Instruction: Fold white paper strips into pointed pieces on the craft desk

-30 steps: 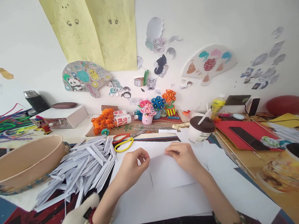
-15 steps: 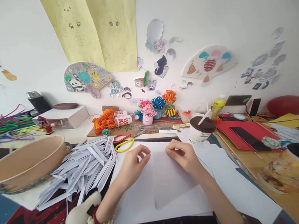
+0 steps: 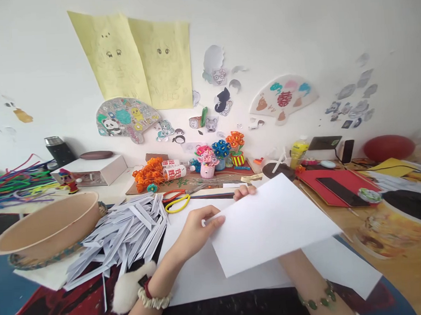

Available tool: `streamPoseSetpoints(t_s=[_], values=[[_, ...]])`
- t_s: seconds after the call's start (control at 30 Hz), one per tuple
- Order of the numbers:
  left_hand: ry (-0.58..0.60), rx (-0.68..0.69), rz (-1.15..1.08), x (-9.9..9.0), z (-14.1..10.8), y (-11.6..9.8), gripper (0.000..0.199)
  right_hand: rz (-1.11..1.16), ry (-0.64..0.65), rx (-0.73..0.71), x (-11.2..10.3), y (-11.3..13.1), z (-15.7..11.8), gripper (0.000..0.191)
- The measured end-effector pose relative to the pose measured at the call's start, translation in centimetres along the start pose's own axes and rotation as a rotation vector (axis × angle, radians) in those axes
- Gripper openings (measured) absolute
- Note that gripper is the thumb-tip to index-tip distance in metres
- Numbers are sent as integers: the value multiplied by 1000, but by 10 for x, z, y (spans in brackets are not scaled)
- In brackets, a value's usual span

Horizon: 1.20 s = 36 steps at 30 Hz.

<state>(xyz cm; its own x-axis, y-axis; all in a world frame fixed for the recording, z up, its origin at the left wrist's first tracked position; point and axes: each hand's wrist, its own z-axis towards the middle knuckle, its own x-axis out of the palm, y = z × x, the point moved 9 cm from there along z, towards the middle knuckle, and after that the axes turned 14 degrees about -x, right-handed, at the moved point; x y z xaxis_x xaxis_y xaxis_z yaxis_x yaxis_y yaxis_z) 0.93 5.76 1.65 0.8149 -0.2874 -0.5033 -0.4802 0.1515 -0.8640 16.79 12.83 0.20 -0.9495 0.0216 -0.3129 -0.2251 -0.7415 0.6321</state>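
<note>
A white sheet of paper (image 3: 270,229) is held up and tilted above larger white sheets (image 3: 188,281) on the table. My left hand (image 3: 200,231) pinches its left corner, thumb on top. Behind its upper edge is my right hand (image 3: 245,192), whose curled fingertips show while the palm is hidden; the sheet covers part of that forearm too. To the left lies a heap of folded white paper strips (image 3: 129,232). Scissors with red and yellow handles (image 3: 177,204) rest just beyond my left hand.
A beige bowl (image 3: 52,227) stands at the left. Behind are orange flowers (image 3: 150,175), small flower pots (image 3: 207,169) and a lidded cup (image 3: 276,169), partly hidden by the sheet. A red folder (image 3: 310,178) with a black phone and a large patterned cup (image 3: 387,228) are on the right.
The sheet that stood nearly upright between my hands is now turned with its broad face up and raised to the right. My right hand has gone behind it. The view has shifted slightly.
</note>
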Motion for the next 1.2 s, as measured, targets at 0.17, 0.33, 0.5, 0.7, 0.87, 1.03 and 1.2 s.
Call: streamPoseSetpoints(t_s=[0.17,0.33,0.5,0.7,0.87,1.03,1.2], values=[[-256,29,213,-34,2,-1,22,168,-309,196,-56,4,-23,65],[-307,66,414,-47,8,-10,21,-232,-607,-16,-81,54,-34,34],[-198,34,441,-46,22,-10,20,-535,-77,-146,-24,71,-18,20],[62,26,503,-30,20,-4,14,-191,178,165,7,29,-30,20],[11,76,390,-5,22,-9,18,-113,336,125,39,34,-34,17],[-55,-75,119,6,31,22,13,-151,305,41,53,33,-35,15],[12,-119,49,9,34,41,22,-136,247,62,54,25,-38,17]])
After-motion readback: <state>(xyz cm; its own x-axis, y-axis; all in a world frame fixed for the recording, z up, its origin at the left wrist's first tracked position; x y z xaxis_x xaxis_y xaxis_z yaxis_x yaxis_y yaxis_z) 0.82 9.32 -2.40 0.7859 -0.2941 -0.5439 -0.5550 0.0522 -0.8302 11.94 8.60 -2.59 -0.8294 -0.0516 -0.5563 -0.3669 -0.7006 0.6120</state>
